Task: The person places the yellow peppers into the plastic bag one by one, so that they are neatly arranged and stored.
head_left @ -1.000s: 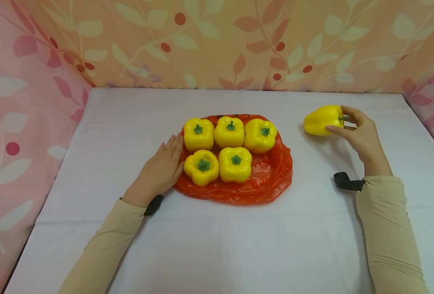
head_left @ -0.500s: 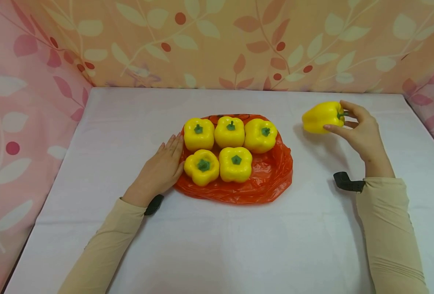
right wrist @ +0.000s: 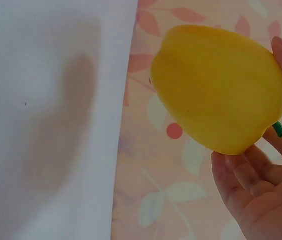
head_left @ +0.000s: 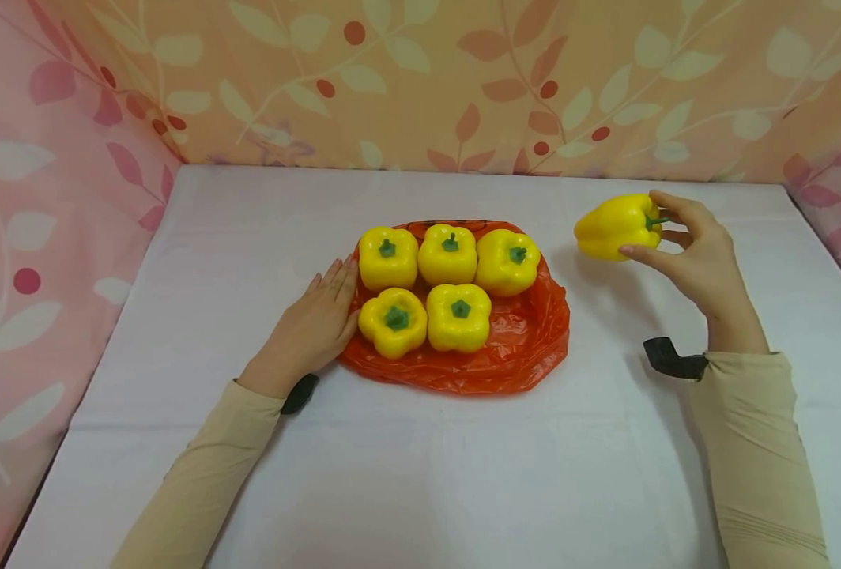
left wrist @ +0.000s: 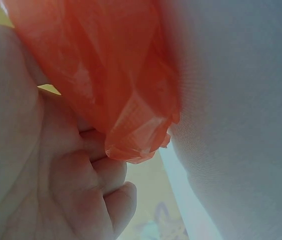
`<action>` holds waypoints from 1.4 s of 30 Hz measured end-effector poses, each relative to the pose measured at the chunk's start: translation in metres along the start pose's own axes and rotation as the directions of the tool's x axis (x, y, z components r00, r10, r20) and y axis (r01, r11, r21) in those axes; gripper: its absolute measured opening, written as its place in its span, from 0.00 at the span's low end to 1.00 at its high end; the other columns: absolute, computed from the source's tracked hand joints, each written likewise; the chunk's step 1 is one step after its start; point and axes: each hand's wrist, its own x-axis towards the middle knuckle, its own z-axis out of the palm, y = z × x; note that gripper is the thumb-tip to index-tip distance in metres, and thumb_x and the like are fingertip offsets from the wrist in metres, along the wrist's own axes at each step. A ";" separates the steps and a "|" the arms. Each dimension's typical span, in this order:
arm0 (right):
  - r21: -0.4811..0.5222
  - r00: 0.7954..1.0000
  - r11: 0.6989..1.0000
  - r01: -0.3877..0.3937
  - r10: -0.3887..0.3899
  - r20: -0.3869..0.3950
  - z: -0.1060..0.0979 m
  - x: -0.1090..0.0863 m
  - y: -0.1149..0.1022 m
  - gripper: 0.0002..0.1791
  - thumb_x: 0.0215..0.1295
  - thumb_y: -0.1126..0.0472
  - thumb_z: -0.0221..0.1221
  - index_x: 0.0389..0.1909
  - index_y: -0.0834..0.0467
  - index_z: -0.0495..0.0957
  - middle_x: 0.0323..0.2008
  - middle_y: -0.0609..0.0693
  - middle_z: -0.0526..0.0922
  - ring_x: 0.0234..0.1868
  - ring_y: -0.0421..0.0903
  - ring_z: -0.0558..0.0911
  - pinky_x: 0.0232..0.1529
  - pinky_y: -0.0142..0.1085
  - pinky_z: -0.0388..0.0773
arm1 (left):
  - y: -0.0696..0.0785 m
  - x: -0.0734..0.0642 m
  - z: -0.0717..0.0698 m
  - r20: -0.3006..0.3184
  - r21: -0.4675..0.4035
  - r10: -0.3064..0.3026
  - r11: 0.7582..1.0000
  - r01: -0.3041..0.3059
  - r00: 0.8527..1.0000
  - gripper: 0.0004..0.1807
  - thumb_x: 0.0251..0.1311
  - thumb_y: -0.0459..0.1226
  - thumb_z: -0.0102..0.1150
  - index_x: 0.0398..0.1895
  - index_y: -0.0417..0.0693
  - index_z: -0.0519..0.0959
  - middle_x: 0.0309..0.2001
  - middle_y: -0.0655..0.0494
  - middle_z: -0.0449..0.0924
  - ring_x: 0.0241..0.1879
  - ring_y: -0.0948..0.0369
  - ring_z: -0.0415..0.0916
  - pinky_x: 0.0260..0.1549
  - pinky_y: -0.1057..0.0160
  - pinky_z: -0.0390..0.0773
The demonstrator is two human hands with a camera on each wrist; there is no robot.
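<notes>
My right hand point(head_left: 701, 257) pinches a yellow bell pepper point(head_left: 616, 227) by its stem end, thumb on the near side and fingers on the far side. The pepper lies sideways above the table, its shadow below it; the right wrist view shows the held pepper point(right wrist: 220, 90) with its green stem between the fingers. On the left, my left hand point(head_left: 310, 328) lies with straight fingers along the side of a red plastic bag point(head_left: 513, 332). Several upright yellow bell peppers point(head_left: 447, 254) stand in two rows on the bag. In the left wrist view the bag's crumpled edge point(left wrist: 126, 100) rests against the fingers.
A white cloth covers the table point(head_left: 406, 466). Floral curtains point(head_left: 420, 79) hang behind it and at both sides. The bare red plastic at the front right of the bag lies beside the second row of peppers. Black wrist-worn devices point(head_left: 673, 359) stick out by the sleeves.
My right hand has raised the bell pepper off the table and shifted it slightly left. The left hand stays at the bag's side, and the other peppers have not moved.
</notes>
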 end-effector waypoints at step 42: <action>-0.072 0.867 0.870 0.488 -0.473 0.160 -0.003 -0.047 -0.056 0.51 0.25 0.77 0.76 0.61 0.64 0.71 0.59 0.45 0.71 0.57 0.33 0.68 0.52 0.18 0.66 | 0.001 0.000 -0.002 0.013 -0.006 -0.006 1.000 0.006 1.000 0.35 0.71 0.42 0.39 0.71 0.29 0.42 0.73 0.37 0.42 0.72 0.48 0.37 0.68 0.48 0.44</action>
